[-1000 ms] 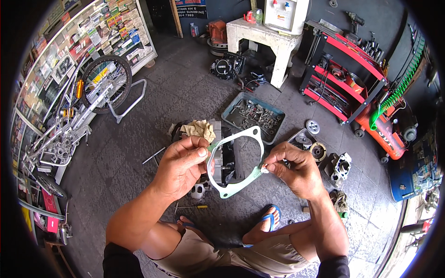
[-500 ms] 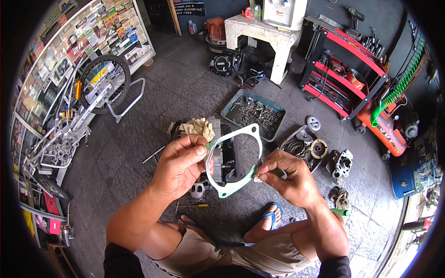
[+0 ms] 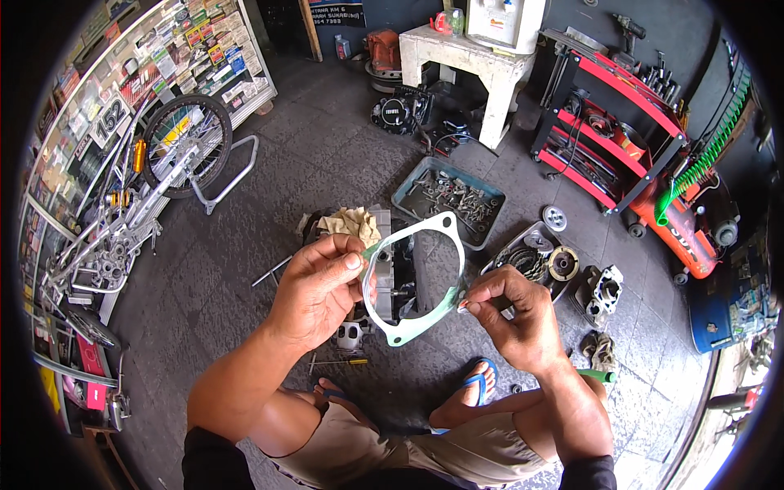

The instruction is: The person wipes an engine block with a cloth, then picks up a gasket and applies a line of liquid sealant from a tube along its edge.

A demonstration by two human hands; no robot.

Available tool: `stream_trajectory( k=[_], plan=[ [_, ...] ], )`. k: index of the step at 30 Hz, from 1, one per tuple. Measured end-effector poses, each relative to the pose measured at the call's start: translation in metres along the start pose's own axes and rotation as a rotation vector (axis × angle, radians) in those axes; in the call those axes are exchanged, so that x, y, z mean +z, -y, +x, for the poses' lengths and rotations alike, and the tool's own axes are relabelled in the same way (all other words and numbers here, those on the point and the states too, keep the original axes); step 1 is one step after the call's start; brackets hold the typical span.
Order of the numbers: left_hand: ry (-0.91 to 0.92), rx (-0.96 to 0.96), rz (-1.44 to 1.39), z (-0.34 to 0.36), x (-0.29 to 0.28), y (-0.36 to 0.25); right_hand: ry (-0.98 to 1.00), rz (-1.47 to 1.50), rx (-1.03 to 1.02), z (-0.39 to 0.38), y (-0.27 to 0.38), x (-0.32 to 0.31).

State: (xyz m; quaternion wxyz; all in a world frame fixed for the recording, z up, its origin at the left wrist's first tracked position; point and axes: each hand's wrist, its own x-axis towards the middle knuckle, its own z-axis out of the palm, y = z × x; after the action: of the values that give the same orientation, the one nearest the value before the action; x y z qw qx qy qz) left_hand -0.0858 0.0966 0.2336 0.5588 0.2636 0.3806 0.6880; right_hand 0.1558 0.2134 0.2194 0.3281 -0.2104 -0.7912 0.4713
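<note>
Between my hands a thin pale-green gasket [image 3: 431, 318] with a large round opening is held up, tilted. My left hand [image 3: 314, 286] pinches its left edge between thumb and fingers. My right hand [image 3: 518, 327] is closed in a pinch at the gasket's right edge, around something small and whitish that the fingers mostly cover. Below the gasket stands a grey metal engine part [image 3: 380, 282], partly hidden by my left hand and the ring. A crumpled tan cloth or paper [image 3: 349, 224] lies on top of it.
A blue-grey tray [image 3: 402, 196] of bolts lies ahead. To its right are a pan of engine parts [image 3: 531, 265] and a metal casting [image 3: 603, 296]. A red tool cart [image 3: 588, 135] and an orange compressor [image 3: 682, 249] stand farther right. A wheeled motorcycle frame [image 3: 184, 167] is at left.
My right hand has shifted slightly right and down, its pinched fingertips moving outward at the gasket's edge. My left hand keeps its pinch, and the gasket has barely moved.
</note>
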Motion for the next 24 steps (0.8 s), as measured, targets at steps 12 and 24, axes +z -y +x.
stream_trajectory(
  k=[12, 24],
  plan=[
    [0.020, -0.008, -0.018, 0.000, 0.001, 0.000, -0.067, 0.000, 0.122, 0.011, -0.011, -0.006],
    [0.007, 0.011, -0.031, 0.001, -0.007, 0.004, -0.230, 0.459, 0.296, -0.017, -0.010, 0.021]
  ],
)
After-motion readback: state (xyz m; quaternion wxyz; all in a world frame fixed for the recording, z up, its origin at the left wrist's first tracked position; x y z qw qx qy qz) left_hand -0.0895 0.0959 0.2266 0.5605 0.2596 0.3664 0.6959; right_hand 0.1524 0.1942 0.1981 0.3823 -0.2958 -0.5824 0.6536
